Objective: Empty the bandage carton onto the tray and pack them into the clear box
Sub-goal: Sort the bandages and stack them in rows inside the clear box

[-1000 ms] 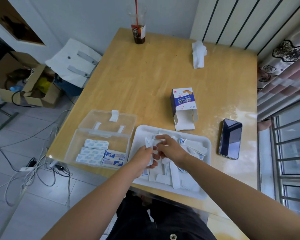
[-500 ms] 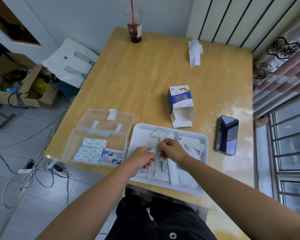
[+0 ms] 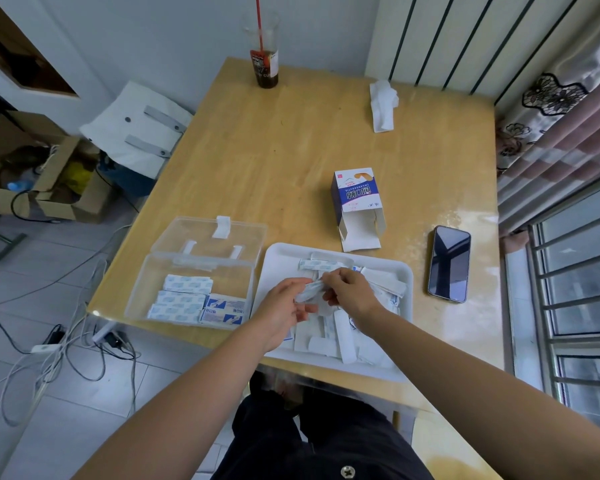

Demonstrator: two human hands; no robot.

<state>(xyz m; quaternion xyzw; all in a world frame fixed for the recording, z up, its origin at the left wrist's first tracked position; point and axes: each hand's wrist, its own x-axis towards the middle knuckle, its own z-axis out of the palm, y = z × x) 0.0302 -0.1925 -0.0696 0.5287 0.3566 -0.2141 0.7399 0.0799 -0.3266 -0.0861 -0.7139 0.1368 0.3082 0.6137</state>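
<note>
Both hands' fingers (image 3: 329,279) pinch bandage (image 3: 308,291) over tray (image 3: 404,299), long axis left-right

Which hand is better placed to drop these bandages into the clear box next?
Probably the left hand. It shares the bandages with the right hand above the tray, and the clear box lies on its side.
</note>
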